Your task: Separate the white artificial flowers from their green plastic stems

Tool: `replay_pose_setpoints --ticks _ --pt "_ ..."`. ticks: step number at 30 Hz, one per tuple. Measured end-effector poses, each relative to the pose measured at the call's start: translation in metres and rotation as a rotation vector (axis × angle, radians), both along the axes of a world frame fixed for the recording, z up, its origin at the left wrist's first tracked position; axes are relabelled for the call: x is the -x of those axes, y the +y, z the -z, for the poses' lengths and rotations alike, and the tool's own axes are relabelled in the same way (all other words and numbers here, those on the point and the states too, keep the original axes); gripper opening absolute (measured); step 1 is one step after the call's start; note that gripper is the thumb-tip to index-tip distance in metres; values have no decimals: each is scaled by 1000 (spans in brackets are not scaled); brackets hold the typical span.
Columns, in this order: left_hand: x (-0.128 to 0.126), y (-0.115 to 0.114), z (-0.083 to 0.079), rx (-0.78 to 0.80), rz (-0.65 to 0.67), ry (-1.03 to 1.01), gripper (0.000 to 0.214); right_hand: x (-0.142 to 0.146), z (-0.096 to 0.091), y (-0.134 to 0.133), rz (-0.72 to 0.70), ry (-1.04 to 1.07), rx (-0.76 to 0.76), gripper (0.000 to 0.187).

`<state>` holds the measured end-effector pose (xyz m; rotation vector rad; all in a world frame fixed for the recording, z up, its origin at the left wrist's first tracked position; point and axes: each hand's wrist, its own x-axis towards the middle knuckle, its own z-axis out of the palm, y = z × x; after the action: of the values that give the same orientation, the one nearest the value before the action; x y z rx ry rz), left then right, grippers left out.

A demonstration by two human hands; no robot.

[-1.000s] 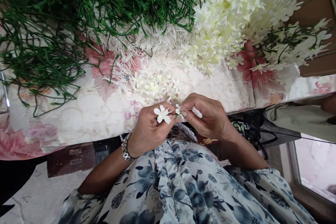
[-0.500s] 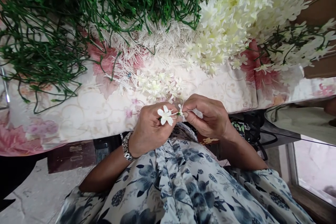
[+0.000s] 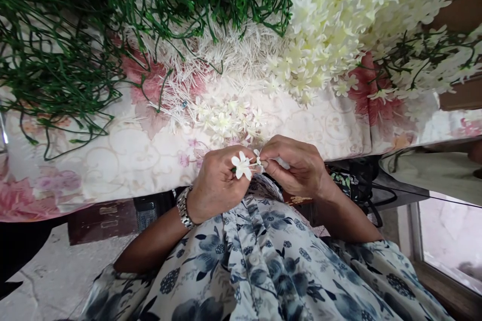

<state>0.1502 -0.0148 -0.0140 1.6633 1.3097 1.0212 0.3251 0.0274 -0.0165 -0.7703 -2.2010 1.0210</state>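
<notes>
My left hand, with a metal watch at the wrist, is closed around a stem that is mostly hidden. A white artificial flower sticks out of this grip. Close beside it, my right hand pinches a second small white flower between thumb and fingertips. The two hands nearly meet at the table's front edge. Just beyond them lies a small heap of loose white flower heads. Fingers hide how the flower and stem join.
Green plastic stems pile up across the left and back of the floral tablecloth. Thin white sticks lie in the middle. A big mound of cream flowers stands at the back right, with finished-looking sprays beside it.
The flower at my left hand has shifted slightly right and turned. My hands stay together in almost the same place, and the view has moved a little.
</notes>
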Motion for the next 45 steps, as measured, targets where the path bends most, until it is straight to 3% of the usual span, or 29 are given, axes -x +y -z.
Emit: replay_pose_setpoints --ticks 15,22,28,37,41,45 --pt "-3 2 3 61 -7 9 19 2 3 -1 3 -35 -98 10" --pt "1 1 -2 105 -44 -46 12 -8 -12 2 27 -118 20 14" --pt "0 -3 -7 -54 -58 55 6 -8 -22 3 53 -80 54 14" --pt "-1 -3 -4 -151 -66 180 11 0 -11 0 73 -58 -24 12" --pt "1 -2 -6 -110 -58 99 10 0 -7 2 65 -14 -55 12" --pt "4 1 -7 30 -34 54 10 1 -3 3 45 -5 -101 12"
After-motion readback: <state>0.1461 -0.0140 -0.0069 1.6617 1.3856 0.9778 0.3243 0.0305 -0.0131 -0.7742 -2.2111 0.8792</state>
